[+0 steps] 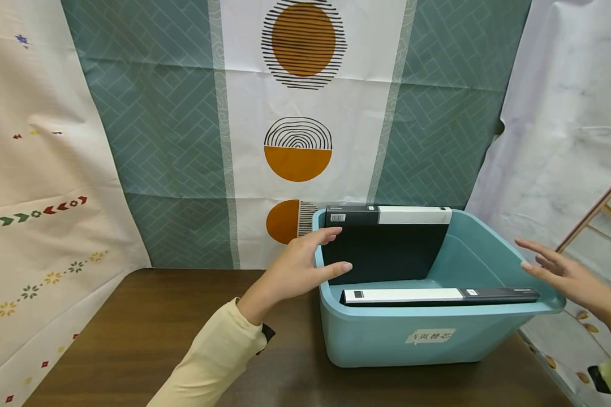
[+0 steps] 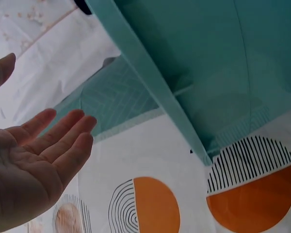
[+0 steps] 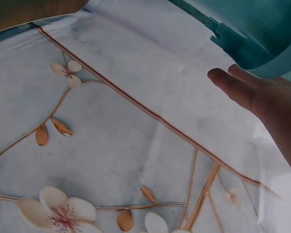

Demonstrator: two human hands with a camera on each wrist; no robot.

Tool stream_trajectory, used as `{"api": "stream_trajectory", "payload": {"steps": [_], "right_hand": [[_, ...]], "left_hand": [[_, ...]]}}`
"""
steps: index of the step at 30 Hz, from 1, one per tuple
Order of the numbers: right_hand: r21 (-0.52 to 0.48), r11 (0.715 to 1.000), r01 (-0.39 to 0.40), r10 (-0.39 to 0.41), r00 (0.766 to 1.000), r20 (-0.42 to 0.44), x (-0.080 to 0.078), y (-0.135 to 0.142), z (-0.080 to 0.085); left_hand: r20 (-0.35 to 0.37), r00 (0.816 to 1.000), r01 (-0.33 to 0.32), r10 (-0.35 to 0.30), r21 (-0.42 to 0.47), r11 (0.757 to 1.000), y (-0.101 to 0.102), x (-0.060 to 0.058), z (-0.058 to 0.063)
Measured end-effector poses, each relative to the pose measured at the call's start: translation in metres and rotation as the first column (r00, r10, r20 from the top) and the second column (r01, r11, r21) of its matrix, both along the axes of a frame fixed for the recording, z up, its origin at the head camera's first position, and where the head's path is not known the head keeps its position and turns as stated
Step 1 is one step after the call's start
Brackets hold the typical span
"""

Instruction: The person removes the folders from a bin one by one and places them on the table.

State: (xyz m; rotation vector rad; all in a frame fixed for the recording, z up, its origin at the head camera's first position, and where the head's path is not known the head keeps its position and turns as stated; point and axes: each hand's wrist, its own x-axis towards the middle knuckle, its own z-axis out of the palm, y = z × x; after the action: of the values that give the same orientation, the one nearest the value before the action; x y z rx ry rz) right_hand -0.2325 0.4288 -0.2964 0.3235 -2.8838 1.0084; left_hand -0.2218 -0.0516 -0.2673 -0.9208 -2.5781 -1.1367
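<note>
A light-blue plastic bin (image 1: pixel 397 339) stands on the table, a paper label (image 1: pixel 430 336) on its front. Inside, a black binder (image 1: pixel 387 251) with a black-and-white spine stands upright against the back wall. Along the front wall lies a second black-and-white binder (image 1: pixel 440 295), spine up. My left hand (image 1: pixel 300 263) hovers by the bin's left rim, fingers spread and holding nothing; its palm (image 2: pixel 34 170) shows in the left wrist view. My right hand (image 1: pixel 572 280) is close to the right rim, fingers extended; whether it touches the bin I cannot tell.
The brown wooden table (image 1: pixel 183 316) extends left of the bin. Behind it hangs a patterned cloth (image 1: pixel 173 130) with orange circles. A cream cloth (image 1: pixel 46 169) hangs at the left, and a floral marbled cloth (image 3: pixel 121 145) at the right.
</note>
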Motion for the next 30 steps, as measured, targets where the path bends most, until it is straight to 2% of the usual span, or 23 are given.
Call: {"api": "stream_trajectory", "payload": {"steps": [5, 12, 19, 25, 30], "right_hand": [[-0.008, 1.0, 0.007, -0.006, 0.998, 0.063, -0.001, 0.005, -0.004], [0.022, 1.0, 0.011, -0.012, 0.999, 0.049, -0.002, 0.009, -0.009], [-0.01, 1.0, -0.005, 0.006, 0.999, 0.041, -0.002, 0.014, -0.015], [0.023, 1.0, 0.012, -0.012, 0.999, 0.029, -0.003, 0.017, -0.02], [0.037, 0.999, 0.009, -0.01, 0.999, 0.032, -0.003, 0.019, -0.024]], "left_hand": [[0.018, 0.999, 0.035, -0.034, -0.06, 0.998, 0.008, 0.001, -0.005], [0.052, 0.995, 0.09, -0.084, -0.122, 0.988, 0.018, 0.003, -0.012], [0.09, 0.988, 0.141, -0.128, -0.168, 0.976, 0.026, 0.005, -0.017], [0.069, 0.987, 0.157, -0.146, -0.208, 0.965, 0.031, 0.005, -0.022], [0.072, 0.988, 0.148, -0.134, -0.239, 0.96, 0.034, 0.004, -0.024]]}}
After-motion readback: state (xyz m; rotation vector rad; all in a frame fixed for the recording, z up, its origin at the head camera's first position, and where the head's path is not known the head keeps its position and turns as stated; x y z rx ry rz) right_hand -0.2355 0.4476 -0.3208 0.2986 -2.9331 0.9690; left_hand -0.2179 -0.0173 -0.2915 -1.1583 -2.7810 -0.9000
